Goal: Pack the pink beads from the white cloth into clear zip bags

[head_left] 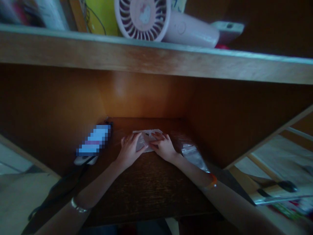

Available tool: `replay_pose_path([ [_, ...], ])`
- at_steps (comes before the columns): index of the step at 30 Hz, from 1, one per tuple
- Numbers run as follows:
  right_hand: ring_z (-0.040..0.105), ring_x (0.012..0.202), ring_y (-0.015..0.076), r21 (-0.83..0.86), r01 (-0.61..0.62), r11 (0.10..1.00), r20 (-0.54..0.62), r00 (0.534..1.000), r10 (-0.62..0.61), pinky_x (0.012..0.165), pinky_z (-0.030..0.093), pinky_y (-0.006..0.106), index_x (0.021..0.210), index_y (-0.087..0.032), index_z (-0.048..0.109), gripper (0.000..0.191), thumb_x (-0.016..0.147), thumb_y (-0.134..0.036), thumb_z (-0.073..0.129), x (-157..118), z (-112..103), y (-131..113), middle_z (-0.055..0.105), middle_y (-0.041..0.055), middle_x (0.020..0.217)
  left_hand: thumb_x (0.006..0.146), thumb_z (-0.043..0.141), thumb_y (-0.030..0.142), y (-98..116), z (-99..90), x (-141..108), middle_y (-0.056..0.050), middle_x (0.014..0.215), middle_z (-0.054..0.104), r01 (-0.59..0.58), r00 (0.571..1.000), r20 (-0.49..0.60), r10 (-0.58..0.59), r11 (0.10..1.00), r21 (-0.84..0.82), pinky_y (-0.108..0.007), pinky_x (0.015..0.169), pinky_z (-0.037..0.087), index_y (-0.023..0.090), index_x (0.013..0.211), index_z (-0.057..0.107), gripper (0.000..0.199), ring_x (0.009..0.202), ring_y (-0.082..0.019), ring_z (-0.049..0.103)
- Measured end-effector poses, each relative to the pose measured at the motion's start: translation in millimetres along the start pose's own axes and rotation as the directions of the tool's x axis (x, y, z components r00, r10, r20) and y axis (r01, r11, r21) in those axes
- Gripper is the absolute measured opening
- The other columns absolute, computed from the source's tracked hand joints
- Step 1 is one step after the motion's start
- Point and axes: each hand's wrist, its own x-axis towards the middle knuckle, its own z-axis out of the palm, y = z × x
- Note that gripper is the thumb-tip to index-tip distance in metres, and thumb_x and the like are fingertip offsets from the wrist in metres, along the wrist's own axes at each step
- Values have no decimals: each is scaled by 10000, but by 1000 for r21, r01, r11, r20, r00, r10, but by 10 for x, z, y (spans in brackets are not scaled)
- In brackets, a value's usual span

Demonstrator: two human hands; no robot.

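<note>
A small clear plastic bag (143, 141) lies on the dark wooden desktop, with a small dark spot near its top edge. My left hand (130, 148) rests over the bag's left side, thumb and fingers apart on top of it. From the other side, my right hand (165, 147) touches the bag's right part, its fingers spread and slightly bent. Both palms face down, and some fingertips are hard to make out in the dim light. Right of my right wrist lies another clear plastic bag (194, 156), partly covered by my forearm.
A phone with a blurred-out screen (94, 140) leans at the left on a white object (85, 160), with a dark cable nearby. Overhead, a shelf edge (151, 58) crosses the view, bearing a pink handheld fan (190, 30). Wooden side panels (244, 120) enclose the desktop (146, 189).
</note>
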Motion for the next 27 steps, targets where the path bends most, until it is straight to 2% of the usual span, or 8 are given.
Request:
replay_pose_path([
  [5,479,1170,236,69,-35,997,-93,995,41,927,318,413,830,-255,713,137,845,-236,579,16,2,31,617,16,1187,805,592,386,23,0,-7,-119,1205,565,-12,1000,11,12,1000,3,-478,946,315,208,1223,426,484,1124,-287,502],
  [8,535,1070,208,179,-131,975,-255,951,175,894,345,382,846,-256,705,122,847,-266,583,12,-36,18,639,12,1129,792,610,384,45,-11,-14,-121,1201,568,-33,999,24,33,999,-4,-486,947,313,213,1229,425,505,1120,-295,505],
  [11,551,1024,197,279,-120,953,-343,914,216,883,371,359,859,-263,705,151,852,-338,574,-10,-87,-23,640,14,1096,791,615,375,73,-31,-19,-113,1220,561,-54,998,37,55,998,-33,-478,943,326,228,1237,411,512,1137,-287,496],
  [15,528,1090,193,341,13,940,-335,936,108,933,368,356,965,-300,690,199,864,-387,542,-42,-119,-74,598,-10,1183,785,620,399,96,-34,-21,-100,1226,559,-62,997,47,66,995,-76,-475,940,340,247,1209,428,490,1149,-278,488],
  [17,516,1108,189,327,17,945,-330,939,98,941,360,361,1047,-298,662,237,901,-348,483,-42,-112,-75,573,-11,1231,787,618,399,96,-28,-21,-98,1225,560,-58,997,42,61,995,-84,-479,947,337,246,1201,436,478,1148,-276,490],
  [20,535,1051,202,260,-100,960,-332,925,187,890,363,364,1013,-265,675,238,912,-298,462,-20,-83,-27,599,10,1201,793,615,382,86,-23,-16,-98,1211,569,-26,999,25,28,997,-79,-481,948,339,233,1208,435,477,1130,-276,507],
  [23,558,947,211,196,-222,955,-340,898,279,823,354,351,804,-235,700,214,877,-346,533,11,-54,45,671,18,1044,796,612,392,74,-22,-6,-93,1187,580,5,1000,19,-4,997,-81,-475,928,352,231,1190,447,457,1108,-274,523],
  [27,554,869,204,117,-287,951,-308,900,310,787,329,335,688,-209,666,278,872,-374,540,30,-41,87,691,27,844,802,606,392,66,-24,2,-95,1185,579,21,1000,9,-20,996,-84,-468,928,352,227,1174,457,433,1108,-265,526],
])
